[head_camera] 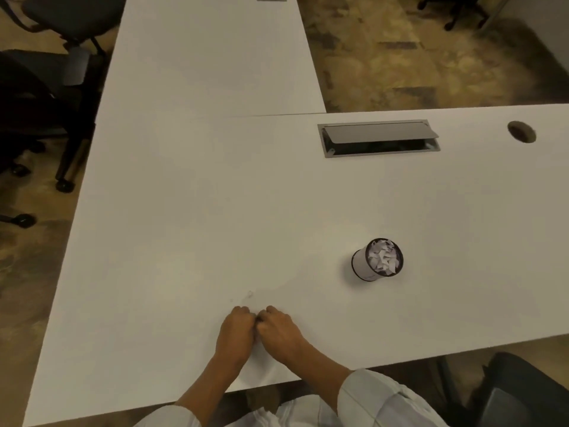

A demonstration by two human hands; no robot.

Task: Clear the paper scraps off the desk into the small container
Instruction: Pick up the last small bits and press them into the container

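Note:
A small white cylindrical container (377, 259) with a dark rim stands on the white desk (184, 211), filled near the top with white paper scraps (383, 256). My left hand (236, 332) and my right hand (278, 331) rest knuckles-up near the desk's front edge, fingers curled and fingertips touching each other. What lies under the fingers is hidden. A tiny faint scrap (250, 293) lies just beyond my hands. The container is well to the right of my right hand.
A grey cable hatch (378, 137) with its flap raised and a round cable hole (521, 131) sit at the desk's far side. A second desk (209, 57) joins behind. Office chairs (46, 72) stand at left; another chair (523, 392) at lower right.

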